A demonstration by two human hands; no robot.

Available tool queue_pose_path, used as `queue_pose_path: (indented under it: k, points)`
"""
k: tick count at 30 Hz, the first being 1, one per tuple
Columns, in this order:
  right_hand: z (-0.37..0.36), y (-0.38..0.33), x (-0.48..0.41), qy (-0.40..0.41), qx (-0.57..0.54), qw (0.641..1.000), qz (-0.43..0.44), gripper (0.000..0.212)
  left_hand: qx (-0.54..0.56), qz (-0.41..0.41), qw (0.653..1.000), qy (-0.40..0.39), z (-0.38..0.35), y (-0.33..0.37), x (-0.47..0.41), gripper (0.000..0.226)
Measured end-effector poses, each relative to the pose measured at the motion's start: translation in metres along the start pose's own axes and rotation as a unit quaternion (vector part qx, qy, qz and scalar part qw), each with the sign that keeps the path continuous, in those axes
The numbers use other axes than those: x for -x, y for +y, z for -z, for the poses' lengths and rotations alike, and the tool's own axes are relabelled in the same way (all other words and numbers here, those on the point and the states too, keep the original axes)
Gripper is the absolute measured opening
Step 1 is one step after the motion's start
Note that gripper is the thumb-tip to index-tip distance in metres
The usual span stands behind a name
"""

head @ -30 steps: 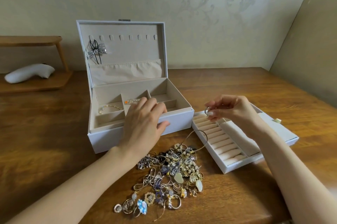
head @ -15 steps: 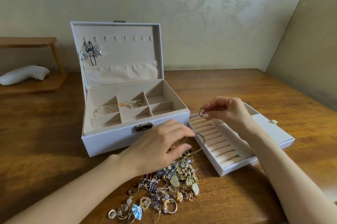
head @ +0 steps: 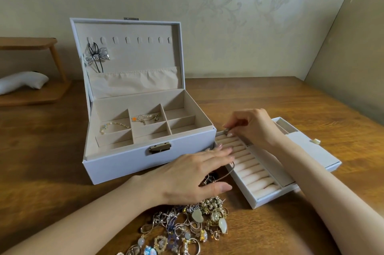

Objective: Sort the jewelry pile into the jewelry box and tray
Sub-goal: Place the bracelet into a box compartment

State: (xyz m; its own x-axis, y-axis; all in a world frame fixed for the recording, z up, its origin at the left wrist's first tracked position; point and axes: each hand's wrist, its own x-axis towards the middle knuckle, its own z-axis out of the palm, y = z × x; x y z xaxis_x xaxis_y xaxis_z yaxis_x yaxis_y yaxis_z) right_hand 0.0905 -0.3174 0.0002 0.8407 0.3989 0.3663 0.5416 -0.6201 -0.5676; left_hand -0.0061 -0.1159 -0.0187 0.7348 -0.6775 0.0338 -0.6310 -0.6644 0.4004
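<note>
Ring [head: 226,130]: small, light, rigid, likely slippery; pinched by its band in the fingertips of the right hand [head: 252,128], just above the tray [head: 270,199]'s far rolls. Left hand [head: 193,175]: fingers straight, grasping nothing, laid over the jewelry pile [head: 187,225]. Its chains look tangled and delicate; best lifted singly. Jewelry box [head: 128,169] lies just beyond the knuckles.

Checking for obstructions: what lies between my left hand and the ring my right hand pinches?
Head view: only bare ring rolls of the tray lie between the left hand and the ring.
</note>
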Motion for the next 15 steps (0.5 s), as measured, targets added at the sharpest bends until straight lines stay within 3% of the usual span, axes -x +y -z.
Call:
queue_pose_path:
  k: [6, 15]
  points:
    - [-0.001, 0.005, 0.002, -0.005, -0.010, 1.000, 0.010, 0.016, 0.012, -0.004, 1.000, -0.002, -0.001, -0.001, 0.000, 0.068]
    - [-0.008, 0.011, -0.003, -0.001, 0.030, 0.995, 0.094, 0.012, 0.023, 0.011, 1.000, -0.004, 0.001, 0.001, 0.000, 0.065]
